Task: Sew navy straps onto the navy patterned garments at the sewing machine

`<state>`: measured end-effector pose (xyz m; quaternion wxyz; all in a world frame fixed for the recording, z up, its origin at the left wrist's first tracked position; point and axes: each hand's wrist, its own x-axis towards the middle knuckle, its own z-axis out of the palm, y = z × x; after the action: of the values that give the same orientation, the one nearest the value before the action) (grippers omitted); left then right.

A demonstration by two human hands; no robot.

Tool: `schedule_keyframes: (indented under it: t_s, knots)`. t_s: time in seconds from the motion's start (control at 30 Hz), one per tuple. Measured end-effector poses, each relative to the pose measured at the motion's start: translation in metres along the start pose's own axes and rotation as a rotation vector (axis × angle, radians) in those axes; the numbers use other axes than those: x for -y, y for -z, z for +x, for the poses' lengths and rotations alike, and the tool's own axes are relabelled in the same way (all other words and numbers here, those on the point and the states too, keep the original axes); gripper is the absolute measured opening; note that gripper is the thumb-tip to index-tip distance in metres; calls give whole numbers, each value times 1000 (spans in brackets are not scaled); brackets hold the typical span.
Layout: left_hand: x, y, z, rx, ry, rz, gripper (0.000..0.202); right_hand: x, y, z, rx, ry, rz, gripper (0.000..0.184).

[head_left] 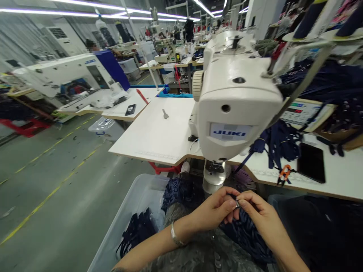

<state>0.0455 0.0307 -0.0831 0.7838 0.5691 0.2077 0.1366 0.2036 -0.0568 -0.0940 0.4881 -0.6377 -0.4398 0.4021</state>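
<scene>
On our far left we see a second machine [65, 73] and, below it, the grey floor [70, 204] with yellow lines. Next comes a clear tub [133, 194] beside our left forearm, with a pile of navy straps [138, 230] in it. Beyond the tub is the white worktop [159, 132], where a small grey tool [165, 114] lies by itself. We wear a bracelet [175, 235] on the left wrist. Our left hand [215, 209] is closed to a pinch, fingers curled, just in front of the JUKI machine [235, 90]. Its fingertips have hold of a shiny piece [237, 204], too small for us to make out. Our right hand [258, 211] pinches the same piece from the other side, thumb and forefinger nearly meeting the left ones. Under the hands, more navy strap [251, 238] is heaped on our lap. Further right on the worktop lie bundled straps [280, 145], orange snips [284, 173] near them, a lit panel [302, 113] behind, and a dark phone [311, 162].
</scene>
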Motion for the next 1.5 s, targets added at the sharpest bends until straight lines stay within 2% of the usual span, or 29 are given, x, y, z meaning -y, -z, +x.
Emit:
schedule_keyframes:
  t_s: [0.1,0.2,0.33,0.47,0.53,0.63,0.7,0.77,0.8,0.87,1.0,1.1,1.3,1.43,1.5]
  knots:
    - [1,-3,-5,-56,47,88,51,3,-5,-2,-82,121,22,17]
    - [7,2,2,-118,43,264,53,6,-4,3,-134,252,30,18]
    - [13,12,20,-179,-120,557,48,11,8,9,-106,324,-7,20]
    - [19,27,18,-231,-259,857,34,8,12,4,-118,244,13,19]
    - [25,41,13,-307,-408,1003,26,1,14,5,-148,159,14,21]
    - [32,63,8,-492,-643,1210,21,-15,18,11,-148,90,-12,25]
    - [33,69,6,-670,-712,1276,16,-26,21,14,-131,71,-38,24]
    - [31,67,5,-816,-712,1260,12,-39,23,16,-122,38,-70,24]
    - [28,63,6,-847,-718,1248,12,-46,24,16,-122,18,-90,25]
    - [25,55,10,-842,-643,1190,12,-62,27,16,-126,-24,-134,27]
    - [27,48,27,-1011,-522,1192,9,-104,35,20,-102,-115,-240,31]
    - [31,45,38,-1085,-482,1138,8,-132,38,20,-73,-146,-353,30]
    - [30,34,46,-1128,-436,1018,12,-165,27,12,-27,-210,-520,32]
    - [30,42,43,-1127,-416,947,15,-175,22,13,25,-253,-509,31]
    - [28,50,42,-1087,-419,903,18,-173,24,14,68,-246,-453,31]
